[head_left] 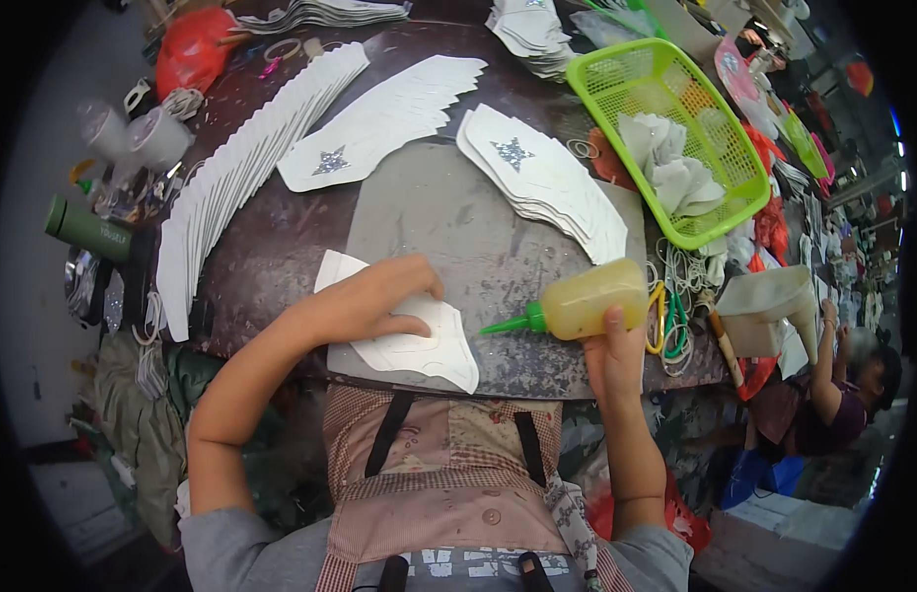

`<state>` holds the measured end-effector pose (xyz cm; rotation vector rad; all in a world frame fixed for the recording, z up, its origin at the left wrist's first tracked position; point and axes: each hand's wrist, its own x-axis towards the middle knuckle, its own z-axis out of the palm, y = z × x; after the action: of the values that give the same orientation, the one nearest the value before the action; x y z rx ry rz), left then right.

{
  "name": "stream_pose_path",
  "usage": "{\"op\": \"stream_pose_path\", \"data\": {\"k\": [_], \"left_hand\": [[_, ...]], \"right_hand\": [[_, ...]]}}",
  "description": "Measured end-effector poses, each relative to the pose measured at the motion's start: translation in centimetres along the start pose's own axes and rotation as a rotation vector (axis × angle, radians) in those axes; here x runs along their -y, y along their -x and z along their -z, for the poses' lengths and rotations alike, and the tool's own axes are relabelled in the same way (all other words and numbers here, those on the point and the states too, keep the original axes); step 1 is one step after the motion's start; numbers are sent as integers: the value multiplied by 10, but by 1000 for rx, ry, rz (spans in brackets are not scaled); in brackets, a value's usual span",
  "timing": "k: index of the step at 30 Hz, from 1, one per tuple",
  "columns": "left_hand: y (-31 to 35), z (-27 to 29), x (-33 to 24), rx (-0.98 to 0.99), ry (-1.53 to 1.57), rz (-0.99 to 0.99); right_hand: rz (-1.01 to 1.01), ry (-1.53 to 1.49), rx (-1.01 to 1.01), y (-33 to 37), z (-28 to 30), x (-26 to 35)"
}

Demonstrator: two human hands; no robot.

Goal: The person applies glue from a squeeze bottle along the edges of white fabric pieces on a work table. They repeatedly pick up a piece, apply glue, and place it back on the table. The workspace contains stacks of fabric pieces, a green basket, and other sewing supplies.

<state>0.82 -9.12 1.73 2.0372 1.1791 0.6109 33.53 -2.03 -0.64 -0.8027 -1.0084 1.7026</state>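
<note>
My left hand (pixel 374 301) rests on a white cut piece (pixel 424 352) that lies on the grey board (pixel 409 212). Its thumb is stretched over the surface, with the other fingers bent, holding the piece down. In my right hand (pixel 608 357) is a squeeze bottle (pixel 588 299) of yellowish liquid, tipped on its side. The bottle's green nozzle (pixel 513 322) points left toward the piece, apart from it. Beyond, a short stack of white pieces with a glittery star (pixel 567 183) overlaps the board's far right. Another star-marked fanned stack (pixel 379 118) lies at its far left.
A long fanned row of white pieces (pixel 246 183) curves along the left. At the far right stands a green basket (pixel 710 232) holding white scraps. Scissors (pixel 658 316) and cords lie right of the board. A green flask (pixel 88 229) is far left; a person (pixel 823 405) works at right.
</note>
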Motion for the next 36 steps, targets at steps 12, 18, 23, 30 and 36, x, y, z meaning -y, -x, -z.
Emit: {"op": "stream_pose_path", "data": {"k": [12,18,23,30,36], "left_hand": [[-4,-3,4,-3,-65,-13],[-1,-3,6,-3,-40,7],[-3,-2,5,14,-34,23],[-4,-2,3,13,-40,29],[2,-6,-9,-69,-100,86]], "right_hand": [[-74,130,24,-32,-26,-13],[-97,179,48,-29,-25,-13],[-93,304,93,-19,-11,-8],[-160,297,21,3,-5,1],[-125,305,-25,42,2,-2]]}}
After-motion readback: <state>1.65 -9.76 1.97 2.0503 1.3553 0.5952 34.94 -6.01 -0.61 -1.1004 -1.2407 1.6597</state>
